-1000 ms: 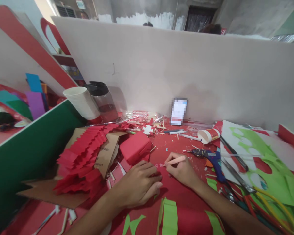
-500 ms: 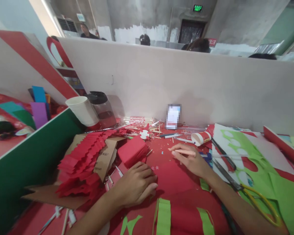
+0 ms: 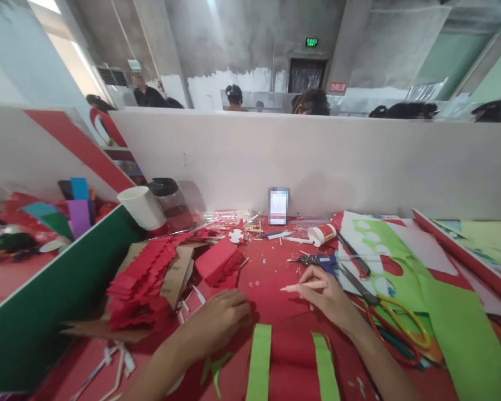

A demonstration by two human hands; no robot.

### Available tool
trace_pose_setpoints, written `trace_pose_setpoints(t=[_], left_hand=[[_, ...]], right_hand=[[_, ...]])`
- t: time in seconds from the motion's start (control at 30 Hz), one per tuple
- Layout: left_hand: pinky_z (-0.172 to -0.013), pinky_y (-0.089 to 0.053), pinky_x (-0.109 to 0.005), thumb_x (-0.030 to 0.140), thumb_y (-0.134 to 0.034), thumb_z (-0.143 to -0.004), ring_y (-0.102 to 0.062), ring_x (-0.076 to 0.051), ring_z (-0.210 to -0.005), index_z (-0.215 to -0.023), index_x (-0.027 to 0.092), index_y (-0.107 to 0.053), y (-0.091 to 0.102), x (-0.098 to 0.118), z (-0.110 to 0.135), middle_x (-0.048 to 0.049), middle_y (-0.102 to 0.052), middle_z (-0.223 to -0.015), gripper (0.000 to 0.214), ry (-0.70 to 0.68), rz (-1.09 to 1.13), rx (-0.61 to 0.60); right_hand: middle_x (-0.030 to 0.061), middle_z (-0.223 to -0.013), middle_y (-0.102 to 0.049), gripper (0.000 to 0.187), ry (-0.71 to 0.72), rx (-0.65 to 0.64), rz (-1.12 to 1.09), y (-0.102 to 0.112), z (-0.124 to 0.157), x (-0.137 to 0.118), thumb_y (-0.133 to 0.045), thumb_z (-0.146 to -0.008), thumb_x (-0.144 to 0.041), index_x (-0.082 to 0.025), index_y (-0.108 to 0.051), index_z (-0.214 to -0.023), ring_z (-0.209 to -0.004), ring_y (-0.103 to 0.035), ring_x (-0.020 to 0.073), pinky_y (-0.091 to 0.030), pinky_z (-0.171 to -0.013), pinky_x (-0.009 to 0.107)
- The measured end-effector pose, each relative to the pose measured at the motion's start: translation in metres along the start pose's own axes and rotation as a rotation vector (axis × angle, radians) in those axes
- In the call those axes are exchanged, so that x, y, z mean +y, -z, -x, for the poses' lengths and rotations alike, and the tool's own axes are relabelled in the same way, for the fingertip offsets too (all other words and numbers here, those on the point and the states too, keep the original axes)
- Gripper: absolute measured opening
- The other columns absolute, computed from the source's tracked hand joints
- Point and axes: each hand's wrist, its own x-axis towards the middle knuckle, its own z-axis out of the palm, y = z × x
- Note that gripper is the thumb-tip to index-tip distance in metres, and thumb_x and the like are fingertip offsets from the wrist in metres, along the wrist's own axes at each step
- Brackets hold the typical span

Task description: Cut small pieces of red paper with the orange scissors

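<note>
A pale pink pen (image 3: 292, 288) is gripped in my right hand (image 3: 323, 295), its tip pointing left just over a sheet of red paper (image 3: 271, 306). Two small pale star outlines (image 3: 254, 283) show on the red surface left of the pen tip. My left hand (image 3: 225, 312) lies palm down with its fingers loosely stretched out at the left side of the red paper. Closer to me sits a red paper piece (image 3: 292, 351) with a green strip along each side. A blue and black glue gun (image 3: 319, 260) lies just beyond my right hand.
Folded red crepe paper (image 3: 146, 273) and a red block (image 3: 217, 262) lie left. Yellow-handled scissors (image 3: 404, 323), a utility knife (image 3: 354, 256) and green sheets (image 3: 451, 323) are right. A phone (image 3: 279, 206), paper cup (image 3: 137, 206) and jug (image 3: 171, 203) stand behind, before a white partition (image 3: 309, 150).
My right hand has come down toward me with the pen, whose tip now sits nearer the red paper. The view has tilted up, and my left hand stays on the table.
</note>
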Motion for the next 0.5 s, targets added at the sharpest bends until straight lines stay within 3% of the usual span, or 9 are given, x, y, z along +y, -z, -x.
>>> trace_pose_setpoints(t=[0.1,0.27,0.37,0.5], left_hand=[[-0.078,-0.045,-0.029,0.028,-0.044,-0.101,-0.061,-0.018,-0.084,-0.089,0.019,-0.064,-0.005,-0.003,0.0,-0.0044,-0.066,-0.091,0.025,0.049,-0.04,-0.049],[-0.085,-0.047,-0.031,0.031,-0.038,-0.103,-0.061,-0.019,-0.092,-0.096,0.017,-0.063,0.007,-0.007,-0.002,-0.0064,-0.067,-0.096,0.03,0.138,0.102,0.054],[-0.089,-0.048,-0.031,0.036,-0.04,-0.102,-0.062,-0.019,-0.099,-0.106,0.019,-0.063,0.02,0.002,-0.011,-0.0072,-0.067,-0.106,0.029,0.194,0.242,0.128],[-0.088,-0.049,-0.03,0.035,-0.042,-0.102,-0.064,-0.018,-0.096,-0.104,0.021,-0.066,0.031,0.017,-0.023,-0.0054,-0.067,-0.104,0.028,0.211,0.355,0.109]], right_hand=[[-0.0034,-0.059,-0.064,0.02,0.014,-0.018,-0.007,0.001,0.003,0.004,-0.066,-0.086,-0.036,-0.019,-0.056,-0.082,-0.05,-0.055,0.0113,-0.043,-0.05,0.021],[-0.0017,-0.066,-0.068,0.018,0.042,-0.011,-0.066,0.005,0.005,0.002,-0.064,-0.087,-0.036,-0.019,-0.058,-0.085,-0.053,-0.059,0.0125,-0.046,-0.051,0.022],[-0.0028,-0.065,-0.065,0.019,0.065,0.002,-0.063,0.005,0.006,-0.001,-0.067,-0.084,-0.037,-0.02,-0.059,-0.084,-0.053,-0.058,0.0124,-0.046,-0.051,0.022],[-0.0028,-0.063,-0.063,0.022,0.083,0.014,-0.027,0.004,0.005,-0.001,-0.071,-0.082,-0.039,-0.019,-0.061,-0.084,-0.05,-0.055,0.0123,-0.046,-0.048,0.022]])
